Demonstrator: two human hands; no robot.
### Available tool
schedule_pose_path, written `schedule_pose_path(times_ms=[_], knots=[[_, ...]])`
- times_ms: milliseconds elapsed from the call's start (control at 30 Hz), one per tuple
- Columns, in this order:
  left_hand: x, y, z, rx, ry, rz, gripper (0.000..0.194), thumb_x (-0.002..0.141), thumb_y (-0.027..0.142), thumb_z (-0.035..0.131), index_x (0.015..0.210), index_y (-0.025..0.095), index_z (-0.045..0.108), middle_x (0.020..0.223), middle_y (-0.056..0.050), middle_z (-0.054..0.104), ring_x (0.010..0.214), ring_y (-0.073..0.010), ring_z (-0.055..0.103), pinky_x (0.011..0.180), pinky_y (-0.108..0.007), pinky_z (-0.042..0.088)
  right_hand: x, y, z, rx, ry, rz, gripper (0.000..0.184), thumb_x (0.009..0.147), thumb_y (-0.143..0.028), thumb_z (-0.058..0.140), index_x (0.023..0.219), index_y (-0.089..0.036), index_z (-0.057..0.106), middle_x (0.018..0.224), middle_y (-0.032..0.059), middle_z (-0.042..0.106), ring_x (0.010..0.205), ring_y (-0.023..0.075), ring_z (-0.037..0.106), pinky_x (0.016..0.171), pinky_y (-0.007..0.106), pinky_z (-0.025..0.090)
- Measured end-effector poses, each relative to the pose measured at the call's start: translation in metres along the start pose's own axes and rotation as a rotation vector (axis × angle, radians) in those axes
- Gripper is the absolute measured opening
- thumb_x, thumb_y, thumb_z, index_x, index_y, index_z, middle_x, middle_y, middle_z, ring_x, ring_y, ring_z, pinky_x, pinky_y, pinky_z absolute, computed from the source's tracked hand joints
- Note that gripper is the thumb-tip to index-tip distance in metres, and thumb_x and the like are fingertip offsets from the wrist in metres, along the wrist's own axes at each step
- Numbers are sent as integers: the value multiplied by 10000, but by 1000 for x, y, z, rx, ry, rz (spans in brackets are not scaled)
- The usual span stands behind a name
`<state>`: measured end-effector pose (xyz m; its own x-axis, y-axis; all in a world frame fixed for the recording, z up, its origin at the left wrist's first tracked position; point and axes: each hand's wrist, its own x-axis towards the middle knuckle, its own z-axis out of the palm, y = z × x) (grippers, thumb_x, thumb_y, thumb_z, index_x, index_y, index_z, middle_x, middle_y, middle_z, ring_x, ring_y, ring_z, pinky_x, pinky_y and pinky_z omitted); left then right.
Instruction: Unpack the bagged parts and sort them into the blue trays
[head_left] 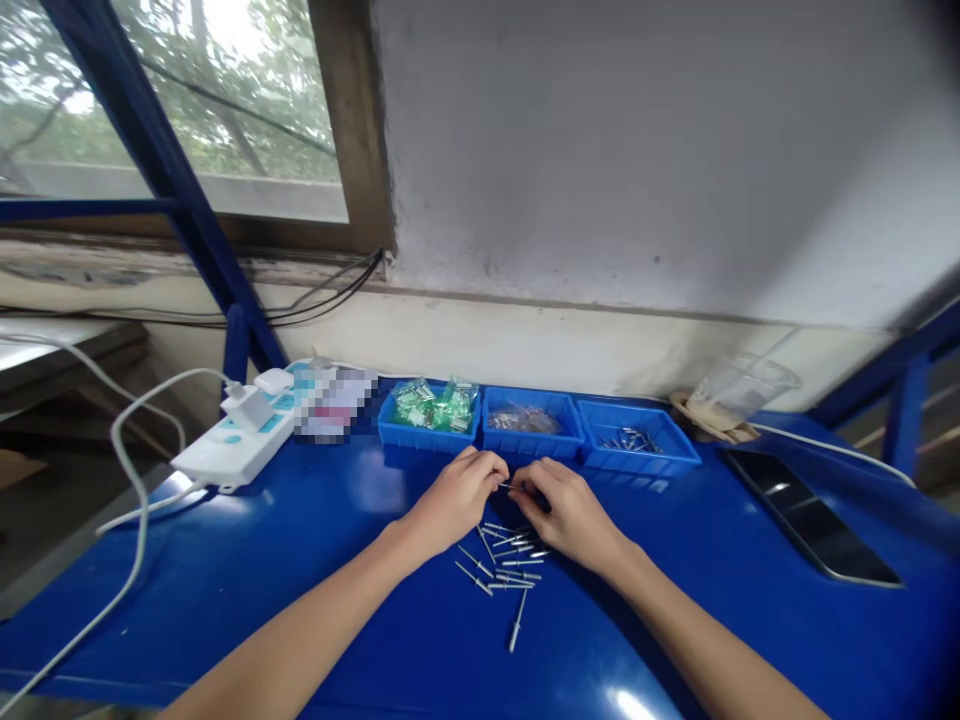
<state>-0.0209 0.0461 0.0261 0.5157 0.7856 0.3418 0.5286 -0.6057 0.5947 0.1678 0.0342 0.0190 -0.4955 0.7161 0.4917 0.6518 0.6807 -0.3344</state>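
Between my two hands, just above the blue table, is a blind rivet (pixel 512 487), its thin pin showing in the gap. My left hand (pixel 469 492) is closed, thumb and fingertips pinching one end. On the other side, my right hand (pixel 564 505) has its fingers curled and pinched round the other end, hiding most of that part. Below the hands lies a loose pile of silver blind rivets (pixel 517 575), pointing various ways. One rivet (pixel 517 622) rests apart, nearer to me.
Behind the hands stand three blue bins: one with green packets (pixel 435 438), one with a clear bag of small parts (pixel 525 446), one with loose metal pieces (pixel 637 460). A power strip (pixel 236 445) with white cables sits left. A phone (pixel 810 515) lies right, near a plastic cup (pixel 750 385).
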Motion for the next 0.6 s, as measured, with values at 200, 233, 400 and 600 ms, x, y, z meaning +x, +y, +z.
schedule_pose_path(times_ms=[200,233,400,600], knots=[[-1,-1,6,-38,91,-6,105,891,220,475,945,199,563,869,-9,582,852,-153,547,797,-283,445,0,5,1,-71,78,12,100,899,-214,474,855,-181,557,747,41,603,695,162,555,632,270,425],[-1,-1,6,-18,98,11,92,886,220,486,918,199,570,847,-3,590,850,-155,542,799,-284,439,0,6,1,-79,86,9,125,909,-225,459,853,-179,561,750,44,607,696,162,559,633,270,427],[0,0,3,44,135,38,143,904,219,449,835,188,571,799,-5,604,829,-163,531,783,-291,424,-1,2,1,-75,108,-13,117,892,-273,495,886,-177,560,717,29,583,663,154,552,612,259,428],[-1,-6,1,62,116,42,234,924,231,395,802,184,588,815,-20,613,838,-166,544,793,-291,417,0,-1,3,-114,139,-47,81,893,-202,467,883,-174,543,757,41,583,691,157,546,626,259,421]])
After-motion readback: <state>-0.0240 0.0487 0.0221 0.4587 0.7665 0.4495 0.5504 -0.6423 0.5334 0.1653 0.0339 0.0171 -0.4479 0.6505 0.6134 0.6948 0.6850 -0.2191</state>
